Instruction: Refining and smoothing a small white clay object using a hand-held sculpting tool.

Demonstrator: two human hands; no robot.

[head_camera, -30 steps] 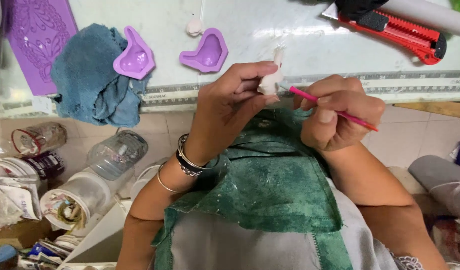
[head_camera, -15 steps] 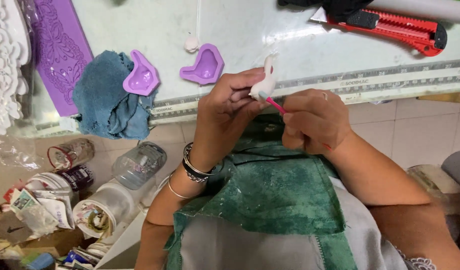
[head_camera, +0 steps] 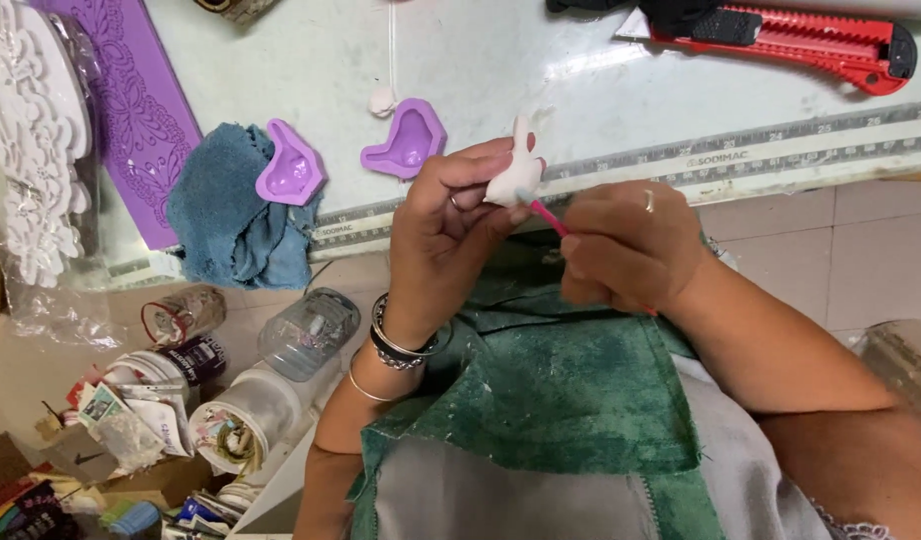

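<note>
My left hand [head_camera: 451, 225] pinches a small white clay figure [head_camera: 519, 165] between thumb and fingers, just above the table's front edge. My right hand [head_camera: 626, 245] grips a thin pink tool [head_camera: 547, 216] whose tip touches the lower side of the figure. Both hands hover over a green cloth [head_camera: 561, 390] spread on my lap. Bracelets ring my left wrist and a ring sits on a right finger.
On the pale table [head_camera: 601, 80] lie two purple moulds [head_camera: 409, 142] [head_camera: 291, 168], the left one on a blue rag [head_camera: 231, 215], a purple textured mat [head_camera: 131, 100], a red utility knife [head_camera: 801, 40] and white lace pieces [head_camera: 31, 150]. Jars and clutter [head_camera: 221, 400] crowd the floor at left.
The view has shifted so the table sits further right. My right hand has closed in toward the figure, bringing the pink tool's tip against it; the left hand keeps its hold.
</note>
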